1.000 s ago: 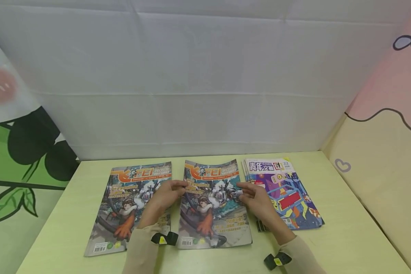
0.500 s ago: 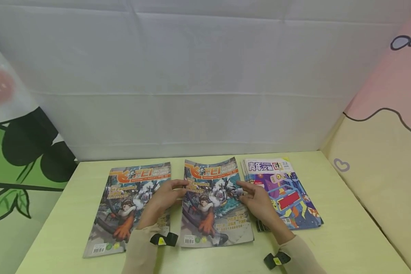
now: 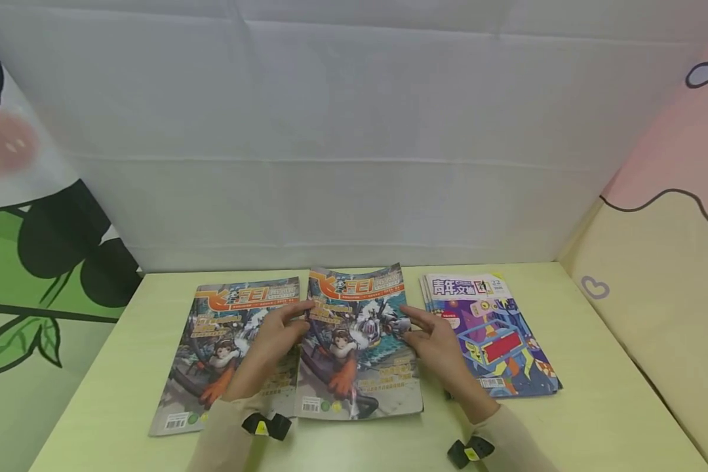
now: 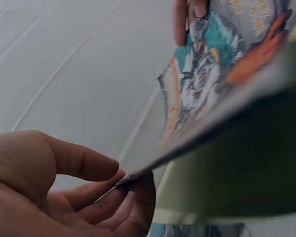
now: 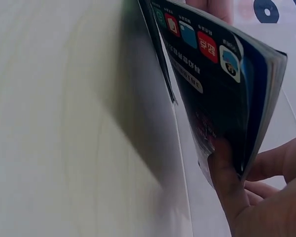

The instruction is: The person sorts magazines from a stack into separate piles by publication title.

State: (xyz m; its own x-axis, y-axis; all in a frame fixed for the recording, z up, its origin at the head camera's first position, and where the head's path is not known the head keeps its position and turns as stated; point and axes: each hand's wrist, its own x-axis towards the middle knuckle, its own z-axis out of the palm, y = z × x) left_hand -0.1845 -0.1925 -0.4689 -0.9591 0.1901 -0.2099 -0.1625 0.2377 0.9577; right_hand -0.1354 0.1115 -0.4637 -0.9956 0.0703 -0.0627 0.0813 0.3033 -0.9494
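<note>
Between both hands is a magazine (image 3: pixel 362 354) with a grey and teal cover, an orange title band and an orange-clad figure. My left hand (image 3: pixel 274 344) pinches its left edge, thumb above and fingers beneath in the left wrist view. At its right edge, my right hand (image 3: pixel 439 344) grips it between thumb and fingers. The right wrist view shows its dark back cover (image 5: pixel 207 94), with the magazine raised off the table. A second magazine (image 3: pixel 195 367) with the same cover lies flat at the left, partly hidden by my left arm and overlapped along its right side by the held one.
A stack of magazines (image 3: pixel 495 347) with a purple and blue top cover lies right of the held one. The pale yellow table (image 3: pixel 596 393) ends at a white wall sheet (image 3: pixel 354 131). Printed side panels (image 3: pixel 655 282) border it, and black bands (image 3: pixel 471 451) circle the sleeves.
Both hands have carried the magazine leftward and slightly away from me, so it now overlaps the left magazine's edge in the head view. The stack stays put, while the head view has shifted slightly.
</note>
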